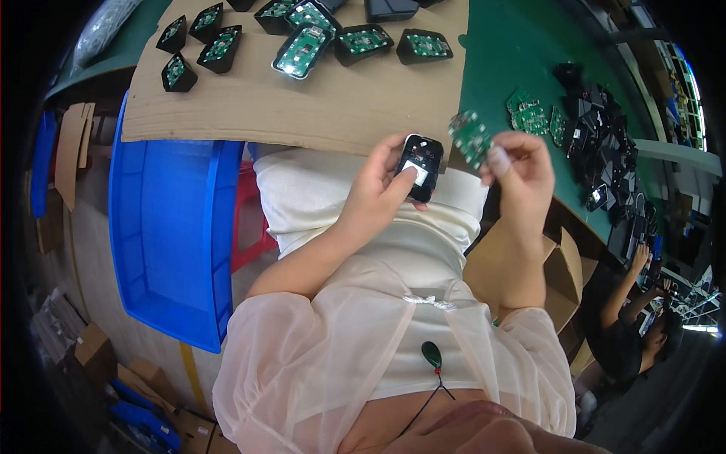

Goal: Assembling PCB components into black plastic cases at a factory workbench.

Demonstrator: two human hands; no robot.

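My left hand [386, 178] is closed around a small black plastic housing [431, 163], its open inside facing up. The thumb lies on a white patch in the housing. To the right, my right hand [522, 166] pinches a green circuit board [470, 138] by its lower edge, raised and tilted, a little blurred. The board is apart from the housing. Beyond my hands, several black housings with green boards in them, such as this housing [363, 44], rest on a cardboard sheet [302, 110]. One unit [302, 51] shows a bright, shiny lower edge.
Loose green boards [527, 113] lie on the green table [491, 83] at right, beside a heap of black housings [597, 136]. A blue plastic bin [170, 227] stands at left. An open cardboard box [491, 261] sits below my right arm. Another person [631, 325] works at far right.
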